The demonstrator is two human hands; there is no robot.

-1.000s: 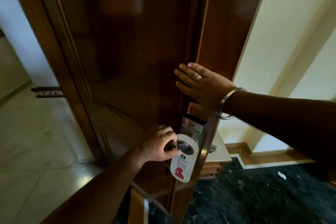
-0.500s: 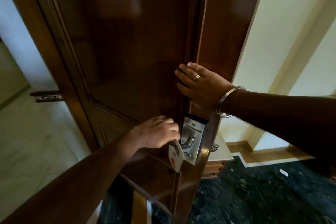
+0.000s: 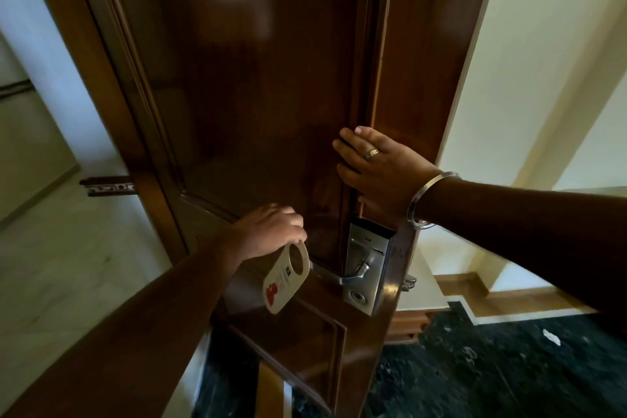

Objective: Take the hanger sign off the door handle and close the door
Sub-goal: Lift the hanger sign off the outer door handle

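A dark brown wooden door [image 3: 244, 85] stands partly open in front of me. My left hand [image 3: 268, 231] grips the top of a white hanger sign [image 3: 286, 276] with a red mark and a round hole. The sign hangs free in that hand, to the left of the silver lever handle [image 3: 353, 276] and clear of it. The handle sits on a metal lock plate [image 3: 368, 265] at the door's edge. My right hand [image 3: 376, 170] lies flat with fingers spread on the door near its edge, just above the lock plate.
Behind the door on the left is a pale marble floor [image 3: 51, 265] and a white wall. On the right is a cream wall [image 3: 549, 61] with a wooden skirting [image 3: 475, 299] and a dark stone floor [image 3: 492, 366] with a small white scrap [image 3: 551, 336].
My left hand pulled the sign off the handle and moved it to the left; the lever is now bare. My right hand stayed flat on the door.
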